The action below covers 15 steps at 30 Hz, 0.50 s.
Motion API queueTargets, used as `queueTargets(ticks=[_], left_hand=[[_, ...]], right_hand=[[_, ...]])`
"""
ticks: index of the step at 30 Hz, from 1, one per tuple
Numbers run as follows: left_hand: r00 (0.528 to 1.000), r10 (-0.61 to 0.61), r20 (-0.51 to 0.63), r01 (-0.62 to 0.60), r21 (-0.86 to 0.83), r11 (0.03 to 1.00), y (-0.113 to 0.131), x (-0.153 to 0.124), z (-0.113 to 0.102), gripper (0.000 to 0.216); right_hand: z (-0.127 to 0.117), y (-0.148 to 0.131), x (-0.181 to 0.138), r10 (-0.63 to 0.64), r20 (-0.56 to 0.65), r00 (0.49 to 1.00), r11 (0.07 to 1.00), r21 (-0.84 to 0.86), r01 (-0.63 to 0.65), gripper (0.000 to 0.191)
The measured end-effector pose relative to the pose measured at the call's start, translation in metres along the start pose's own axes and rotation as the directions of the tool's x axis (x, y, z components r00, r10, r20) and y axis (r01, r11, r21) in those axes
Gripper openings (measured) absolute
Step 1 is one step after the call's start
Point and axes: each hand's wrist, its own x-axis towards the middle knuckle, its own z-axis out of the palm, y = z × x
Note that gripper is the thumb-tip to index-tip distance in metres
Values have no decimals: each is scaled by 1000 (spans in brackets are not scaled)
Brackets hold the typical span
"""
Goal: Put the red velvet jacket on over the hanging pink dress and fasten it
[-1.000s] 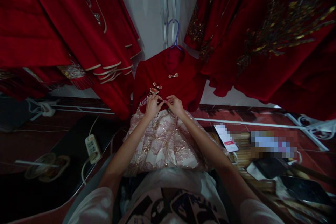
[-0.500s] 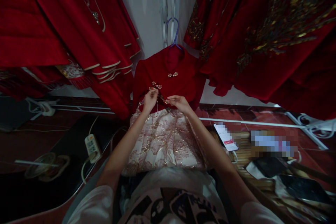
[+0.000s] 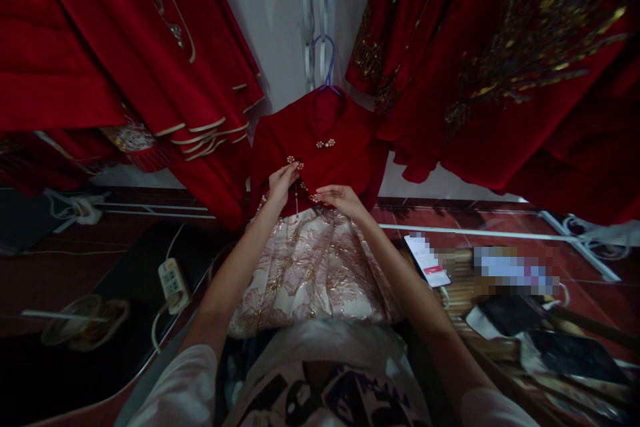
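A red jacket (image 3: 340,170) with a stand collar hangs on a blue hanger (image 3: 330,67) in front of me. Pearl-like flower fasteners (image 3: 325,143) run from its collar down the slanted front opening. My left hand (image 3: 283,185) is closed, its fingertips pinching a flower-shaped fastener (image 3: 300,165) on the chest. Lower down, my right hand (image 3: 344,200) has its thumb and fingers together on another flower-shaped fastener (image 3: 314,198) near the hem. A thin beaded tassel (image 3: 297,200) dangles between the hands. Below the jacket, a pale pink brocade skirt (image 3: 320,267) spreads over my lap.
Red garments (image 3: 200,80) hang on the left, and more with gold embroidery (image 3: 530,47) on the right. A power strip (image 3: 173,283) and a plastic cup (image 3: 73,320) lie on a black surface at left. A lit phone (image 3: 427,260) rests on a slatted stand at right.
My left hand has moved slightly left and up to the chest fastener, leaving the tassel more in view. The right hand stays near the lower fastener. The whole view has shifted slightly.
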Motion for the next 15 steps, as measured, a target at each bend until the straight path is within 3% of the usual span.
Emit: queueTargets(ticks=[5,8,10,12,15], left_hand=[[995,21,-93,-17,42,999,-4,6,6,28],[999,38,-12,-35,166,985,0,9,15,29],[988,131,83,-150,291,945,8,13,24,29],[941,274,197,-333,402,853,20,18,34,24],[818,432,379,-574,515,637,42,25,47,24]], right_hand=[[0,0,0,1,3,1000,1000,-6,-1,20],[-7,-4,-4,-13,29,1000,1000,-4,13,22],[-14,-9,-8,-4,76,997,1000,-20,6,24],[-20,-15,-14,17,118,993,999,-54,-10,24],[-28,-23,-22,27,138,990,997,-73,-17,23]])
